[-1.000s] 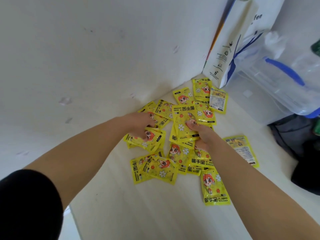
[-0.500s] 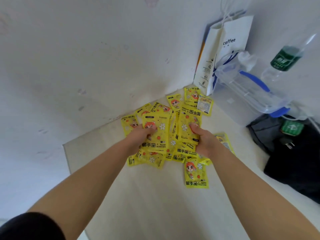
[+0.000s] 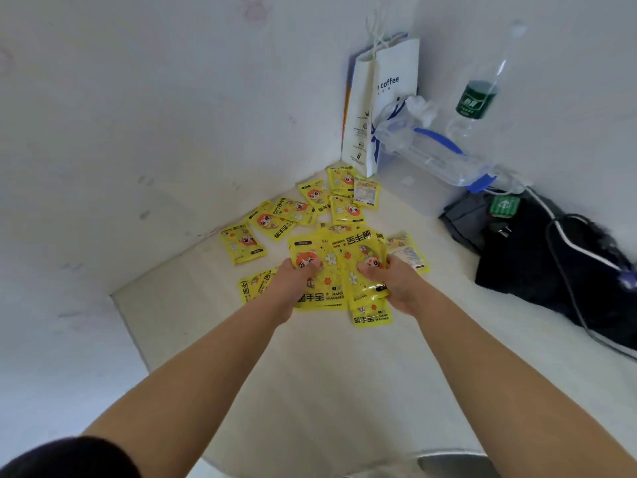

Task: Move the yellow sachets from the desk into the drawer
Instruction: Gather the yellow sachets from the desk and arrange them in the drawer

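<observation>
Both hands gathered a bundle of yellow sachets (image 3: 322, 270) above the desk (image 3: 310, 374); the left hand (image 3: 293, 282) and right hand (image 3: 396, 284) each kept a closed grip on it, others lying scattered beyond.

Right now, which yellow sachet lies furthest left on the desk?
Start at the white paper coffee bag in the corner and follow the wall leftward along the sachets. The last one lies alone, touching no other sachet, left of the left hand.
</observation>
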